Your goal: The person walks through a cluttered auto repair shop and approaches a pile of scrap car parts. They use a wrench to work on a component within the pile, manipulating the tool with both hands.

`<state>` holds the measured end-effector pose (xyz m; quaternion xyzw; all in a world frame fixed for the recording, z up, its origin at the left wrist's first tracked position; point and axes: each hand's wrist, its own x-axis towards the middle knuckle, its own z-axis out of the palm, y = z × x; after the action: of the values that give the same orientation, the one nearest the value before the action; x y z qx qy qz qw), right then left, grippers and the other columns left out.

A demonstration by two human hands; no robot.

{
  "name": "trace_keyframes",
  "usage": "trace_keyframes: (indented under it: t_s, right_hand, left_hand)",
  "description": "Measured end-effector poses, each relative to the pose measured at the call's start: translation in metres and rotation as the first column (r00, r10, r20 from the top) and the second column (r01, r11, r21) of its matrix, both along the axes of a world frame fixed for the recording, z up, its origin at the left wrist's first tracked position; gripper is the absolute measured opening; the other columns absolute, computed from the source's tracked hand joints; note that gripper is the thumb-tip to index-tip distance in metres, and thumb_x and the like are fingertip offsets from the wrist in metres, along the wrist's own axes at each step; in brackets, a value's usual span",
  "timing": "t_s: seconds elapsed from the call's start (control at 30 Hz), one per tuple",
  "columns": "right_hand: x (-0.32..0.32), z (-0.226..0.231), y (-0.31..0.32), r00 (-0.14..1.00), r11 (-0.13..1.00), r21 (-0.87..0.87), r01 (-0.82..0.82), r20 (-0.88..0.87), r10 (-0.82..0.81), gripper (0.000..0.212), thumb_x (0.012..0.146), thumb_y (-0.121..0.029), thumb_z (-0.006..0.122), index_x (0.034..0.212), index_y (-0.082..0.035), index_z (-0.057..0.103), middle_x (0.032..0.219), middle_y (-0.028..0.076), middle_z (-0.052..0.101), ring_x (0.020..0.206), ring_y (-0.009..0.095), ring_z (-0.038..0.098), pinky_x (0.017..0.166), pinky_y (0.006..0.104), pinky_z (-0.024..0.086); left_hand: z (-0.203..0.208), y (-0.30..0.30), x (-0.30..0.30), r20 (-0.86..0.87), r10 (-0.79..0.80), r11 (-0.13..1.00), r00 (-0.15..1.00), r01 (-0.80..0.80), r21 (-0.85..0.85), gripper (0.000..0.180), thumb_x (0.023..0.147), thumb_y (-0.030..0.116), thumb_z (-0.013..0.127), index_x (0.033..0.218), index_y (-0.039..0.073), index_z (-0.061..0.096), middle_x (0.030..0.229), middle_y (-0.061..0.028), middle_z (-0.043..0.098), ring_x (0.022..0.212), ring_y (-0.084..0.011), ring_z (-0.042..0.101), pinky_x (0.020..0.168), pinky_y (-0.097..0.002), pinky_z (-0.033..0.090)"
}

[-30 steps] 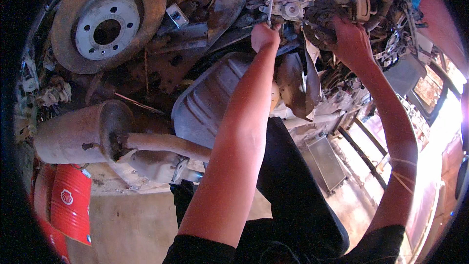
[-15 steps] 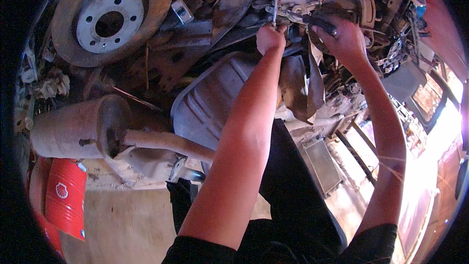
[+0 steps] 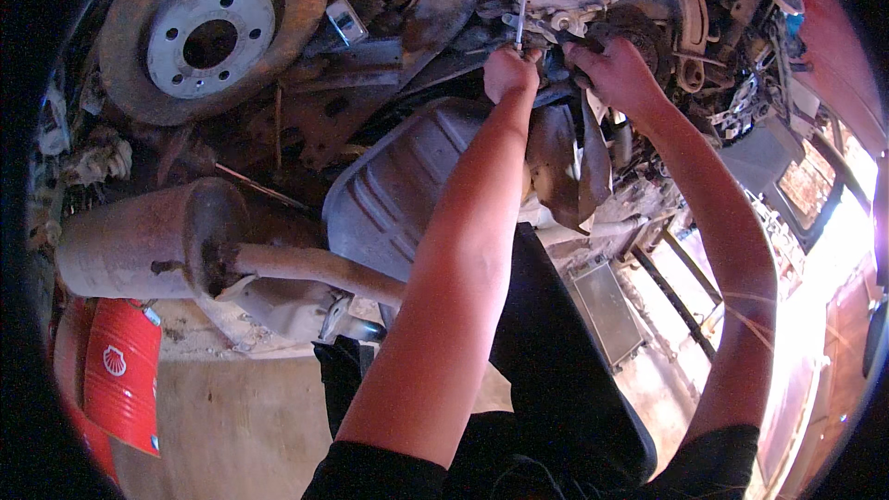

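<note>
My left hand (image 3: 510, 75) is closed around the lower end of a slim shiny metal tool (image 3: 521, 18), perhaps a wrench. It stands upright against a pale metal linkage (image 3: 565, 11). Just right of it, my right hand (image 3: 619, 72) is closed on a dark-handled tool (image 3: 576, 44) that reaches up to the same linkage. The fingers hide most of this tool, so its exact kind does not show. A curved rusty metal arm (image 3: 690, 9) lies beyond my right hand. Bent sheet-metal pieces (image 3: 563, 167) hang below both hands.
A rusty brake disc (image 3: 264, 0) with a grey hub fills the upper left. Below it are a muffler (image 3: 130, 239) and its pipe (image 3: 306, 266). A ribbed metal tank (image 3: 389, 181) sits left of my left forearm. A red drum (image 3: 120, 389) stands at lower left.
My right hand has moved left, closer to my left hand, and the dark handle has swung down and left with it. My left hand has barely moved.
</note>
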<state>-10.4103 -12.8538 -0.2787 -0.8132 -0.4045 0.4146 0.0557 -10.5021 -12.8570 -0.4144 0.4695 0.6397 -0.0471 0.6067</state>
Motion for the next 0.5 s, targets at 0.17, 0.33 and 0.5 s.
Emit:
trace_keyframes:
  t_s: [0.17,0.33,0.5]
  right_hand:
    - [-0.013,0.015,0.021,0.995,0.992,-0.100,0.073,-0.067,-0.080,0.029,0.083,-0.030,0.059,0.081,-0.001,0.060,0.062,0.002,0.055,0.045,0.010,0.044,0.041,0.0269,0.036]
    - [0.004,0.021,0.044,0.952,0.930,-0.292,-0.221,0.143,0.271,0.026,0.078,-0.025,0.063,0.088,-0.001,0.061,0.059,0.007,0.056,0.056,0.015,0.051,0.055,0.0344,0.044]
    - [0.015,0.025,0.039,0.322,0.458,-0.369,-0.809,0.374,0.870,0.020,0.075,-0.015,0.056,0.091,-0.005,0.062,0.071,0.017,0.062,0.066,0.031,0.063,0.061,0.0418,0.051]
  left_hand:
    - [0.000,-0.001,-0.004,-0.045,-0.039,0.999,0.998,0.040,0.036,0.034,0.069,0.039,0.070,0.084,0.009,0.066,0.084,-0.0129,0.065,0.082,-0.0311,0.063,0.068,-0.0410,0.051]
    - [0.002,-0.003,0.001,-0.026,-0.026,1.000,0.999,0.027,0.009,0.034,0.069,0.039,0.070,0.082,0.009,0.065,0.085,-0.0145,0.064,0.082,-0.0321,0.063,0.067,-0.0409,0.051]
    - [0.006,0.001,-0.002,-0.039,-0.033,0.999,0.999,0.034,0.020,0.034,0.070,0.038,0.069,0.086,0.009,0.065,0.087,-0.0140,0.064,0.083,-0.0317,0.062,0.068,-0.0410,0.051]
